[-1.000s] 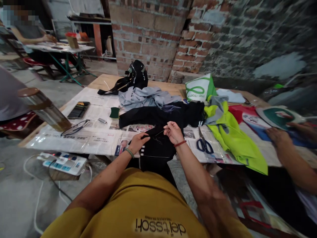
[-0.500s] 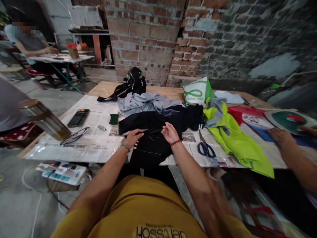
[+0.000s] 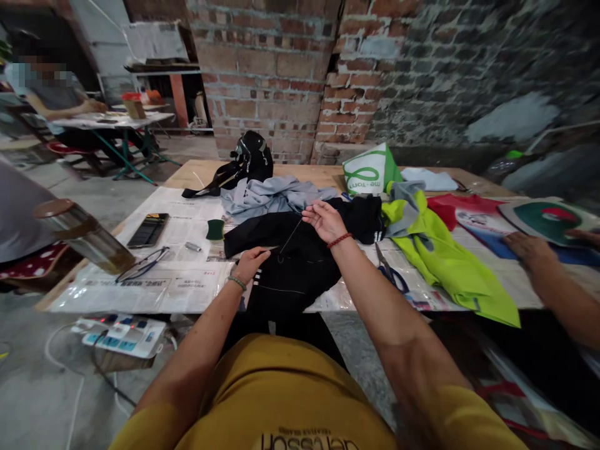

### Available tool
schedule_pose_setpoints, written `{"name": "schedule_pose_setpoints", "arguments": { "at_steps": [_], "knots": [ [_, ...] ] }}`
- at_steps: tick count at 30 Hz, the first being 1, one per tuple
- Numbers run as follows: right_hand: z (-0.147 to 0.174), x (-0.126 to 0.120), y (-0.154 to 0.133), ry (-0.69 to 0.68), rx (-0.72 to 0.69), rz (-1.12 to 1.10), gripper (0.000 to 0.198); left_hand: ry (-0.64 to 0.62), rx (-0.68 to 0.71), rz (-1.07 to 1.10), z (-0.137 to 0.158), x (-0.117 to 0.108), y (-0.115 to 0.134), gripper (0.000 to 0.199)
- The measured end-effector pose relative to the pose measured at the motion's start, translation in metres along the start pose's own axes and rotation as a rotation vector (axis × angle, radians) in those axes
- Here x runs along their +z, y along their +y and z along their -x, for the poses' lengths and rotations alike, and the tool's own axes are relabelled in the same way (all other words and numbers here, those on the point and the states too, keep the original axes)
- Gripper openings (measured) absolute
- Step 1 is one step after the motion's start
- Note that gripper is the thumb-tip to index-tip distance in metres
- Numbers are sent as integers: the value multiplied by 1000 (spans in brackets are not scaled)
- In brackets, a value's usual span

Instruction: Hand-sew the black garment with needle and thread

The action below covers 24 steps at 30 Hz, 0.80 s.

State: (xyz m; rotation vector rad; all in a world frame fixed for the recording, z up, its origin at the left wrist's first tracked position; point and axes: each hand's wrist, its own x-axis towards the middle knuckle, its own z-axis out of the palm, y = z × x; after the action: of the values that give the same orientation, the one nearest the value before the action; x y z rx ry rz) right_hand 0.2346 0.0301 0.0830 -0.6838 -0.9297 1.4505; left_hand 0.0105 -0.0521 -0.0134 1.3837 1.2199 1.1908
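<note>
Black cloth (image 3: 293,275), a garment by its white stripes, lies bunched on the newspaper-covered table in front of me. My left hand (image 3: 249,265) pinches its folded edge between thumb and fingers. Above the cloth, my right hand (image 3: 324,220) is closed on a thin thread (image 3: 291,236), which runs taut down to the fabric near my left fingertips. Whether a needle is in those right fingers is too small to make out. Pale lines of stitching or loose thread cross the black cloth. Scissors (image 3: 392,276) with dark blue handles lie to the right, partly behind my right forearm.
At left are a steel flask (image 3: 87,237), a phone (image 3: 149,230), glasses (image 3: 143,264), a small spool (image 3: 192,247) and a dark green piece (image 3: 215,229). A neon-yellow garment (image 3: 435,256) lies right, near a co-worker's hand (image 3: 529,249). A power strip (image 3: 124,336) hangs below.
My right hand has moved up and away from my left, drawing the thread into a steep straight line. My left hand keeps its pinch on the cloth. The view has shifted slightly.
</note>
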Motion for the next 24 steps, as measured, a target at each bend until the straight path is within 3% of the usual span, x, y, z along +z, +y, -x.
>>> {"name": "schedule_pose_setpoints", "arguments": {
  "at_steps": [7,14,18,24],
  "knots": [
    [-6,2,-19,-16,-47,38,7,8,1,-5,0,0,2,31],
    [-4,-8,-19,7,-118,43,5,21,-14,22,1,0,3,32],
    [6,-26,-7,39,-114,66,5,29,-21,17,1,0,3,30],
    [30,-69,23,135,71,214,6,46,4,37,0,0,0,31]
  ]
}}
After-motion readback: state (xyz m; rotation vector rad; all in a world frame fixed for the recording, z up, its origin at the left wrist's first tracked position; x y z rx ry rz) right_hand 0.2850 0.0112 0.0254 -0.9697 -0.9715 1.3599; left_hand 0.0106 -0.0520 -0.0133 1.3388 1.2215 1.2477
